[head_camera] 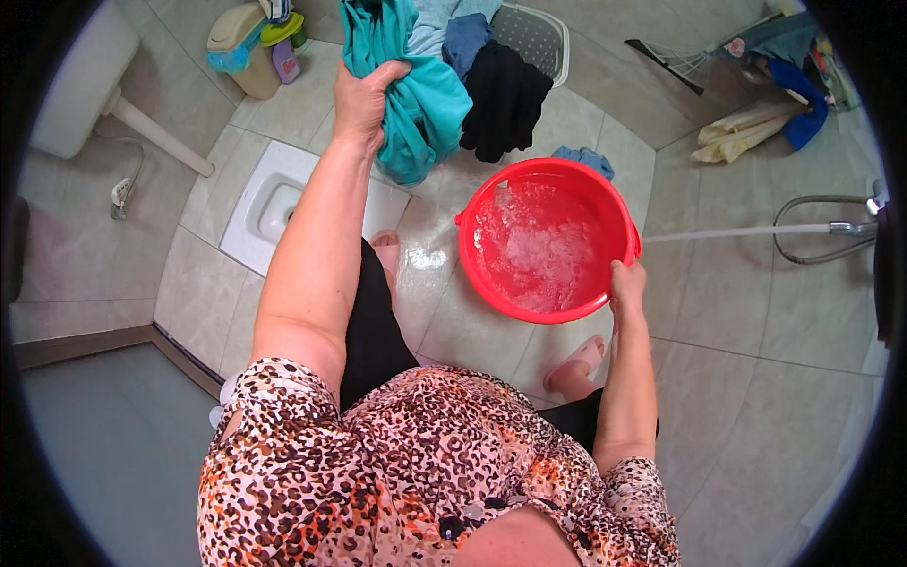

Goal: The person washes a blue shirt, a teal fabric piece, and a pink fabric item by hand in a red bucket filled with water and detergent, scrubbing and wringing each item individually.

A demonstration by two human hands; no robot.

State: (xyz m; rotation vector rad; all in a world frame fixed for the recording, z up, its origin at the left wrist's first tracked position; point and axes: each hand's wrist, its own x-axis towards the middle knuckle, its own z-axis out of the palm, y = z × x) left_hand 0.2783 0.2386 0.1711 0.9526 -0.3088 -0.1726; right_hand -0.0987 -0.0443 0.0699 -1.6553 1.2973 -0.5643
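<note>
My left hand grips a bunched teal garment, held up at the top centre over other clothes. My right hand is closed on the near right rim of a red plastic bucket. Bubbly water lies inside the bucket. Behind the teal garment is a heap of dark and blue clothes against a grey laundry basket. A blue cloth lies on the floor just behind the bucket.
A white squat toilet is set in the tiled floor at left. Beyond it stand a beige bin and a purple bottle. A tap at right lets out a water stream. Clothes hang on the right wall.
</note>
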